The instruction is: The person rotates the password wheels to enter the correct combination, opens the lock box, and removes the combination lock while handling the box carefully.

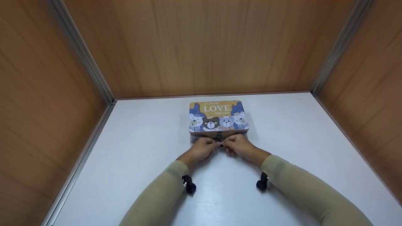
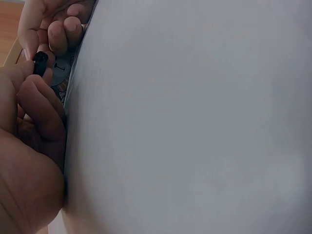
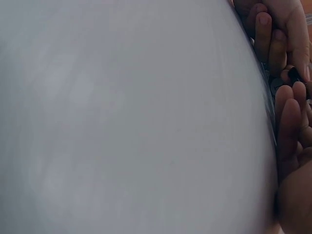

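A tin box [image 1: 216, 116] with a yellow lid, cartoon bears and the word LOVE stands closed, its front facing me. A dark metal clasp [image 1: 219, 136] hangs at the middle of that front. Just below it, my left hand [image 1: 201, 148] and right hand [image 1: 240, 146] meet, fingertips almost together. Between their thumbs and fingers they pinch a small black lock [image 2: 40, 62], mostly covered by the fingers. Seen from the right wrist, the black lock [image 3: 294, 74] pokes out between both hands' fingertips. Both hands rest low, close to the tabletop.
The white table [image 1: 150, 131] reaches back to a wood panel wall [image 1: 201, 47]. Wood side panels with metal edge rails [image 1: 84, 62] stand at left and right. A small black wrist camera [image 1: 189, 185] hangs under the left sleeve, another [image 1: 262, 182] under the right.
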The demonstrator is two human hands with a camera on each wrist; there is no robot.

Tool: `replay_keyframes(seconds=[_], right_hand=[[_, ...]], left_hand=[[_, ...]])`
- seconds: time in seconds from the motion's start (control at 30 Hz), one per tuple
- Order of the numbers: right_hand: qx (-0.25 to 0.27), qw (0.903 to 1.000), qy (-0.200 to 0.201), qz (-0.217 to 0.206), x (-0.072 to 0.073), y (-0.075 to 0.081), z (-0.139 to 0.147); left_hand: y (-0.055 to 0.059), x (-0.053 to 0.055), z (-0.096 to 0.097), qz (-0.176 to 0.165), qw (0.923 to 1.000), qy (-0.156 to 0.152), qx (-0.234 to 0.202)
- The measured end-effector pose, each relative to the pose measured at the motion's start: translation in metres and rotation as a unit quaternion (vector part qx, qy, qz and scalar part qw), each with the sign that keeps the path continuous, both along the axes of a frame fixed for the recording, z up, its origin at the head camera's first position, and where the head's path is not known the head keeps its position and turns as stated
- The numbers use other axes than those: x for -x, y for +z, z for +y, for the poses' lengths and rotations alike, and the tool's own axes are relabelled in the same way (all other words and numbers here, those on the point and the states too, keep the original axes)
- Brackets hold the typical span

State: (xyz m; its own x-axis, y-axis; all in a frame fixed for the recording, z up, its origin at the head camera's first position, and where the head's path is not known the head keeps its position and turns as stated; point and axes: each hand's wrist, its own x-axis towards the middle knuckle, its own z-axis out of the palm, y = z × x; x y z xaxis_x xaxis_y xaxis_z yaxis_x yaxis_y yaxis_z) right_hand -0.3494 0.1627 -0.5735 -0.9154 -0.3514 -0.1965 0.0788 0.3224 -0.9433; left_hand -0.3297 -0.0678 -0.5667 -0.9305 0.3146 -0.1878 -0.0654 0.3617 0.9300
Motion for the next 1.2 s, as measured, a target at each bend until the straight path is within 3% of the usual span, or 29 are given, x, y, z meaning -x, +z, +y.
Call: replay_keyframes(seconds=[0.17, 0.4, 0.9, 1.2], right_hand=[[0.017, 0.9997, -0.011, -0.013, -0.0002, 0.0022, -0.0007], [0.051, 0.9984, -0.013, -0.021, -0.0015, 0.0046, -0.0007], [0.009, 0.9999, 0.001, -0.005, 0.0, -0.0004, 0.0003], [0.025, 0.9996, -0.007, -0.012, -0.0001, -0.0003, -0.0004]], left_hand=[[0.0009, -0.0007, 0.0005, 0.01, 0.9999, -0.002, -0.007], [-0.0011, -0.0008, 0.0018, -0.001, 0.9997, 0.003, -0.024], [-0.0023, 0.0001, 0.0005, -0.013, 0.9999, 0.006, -0.006], [-0.0015, -0.001, 0.0012, -0.013, 0.9999, 0.005, -0.006]])
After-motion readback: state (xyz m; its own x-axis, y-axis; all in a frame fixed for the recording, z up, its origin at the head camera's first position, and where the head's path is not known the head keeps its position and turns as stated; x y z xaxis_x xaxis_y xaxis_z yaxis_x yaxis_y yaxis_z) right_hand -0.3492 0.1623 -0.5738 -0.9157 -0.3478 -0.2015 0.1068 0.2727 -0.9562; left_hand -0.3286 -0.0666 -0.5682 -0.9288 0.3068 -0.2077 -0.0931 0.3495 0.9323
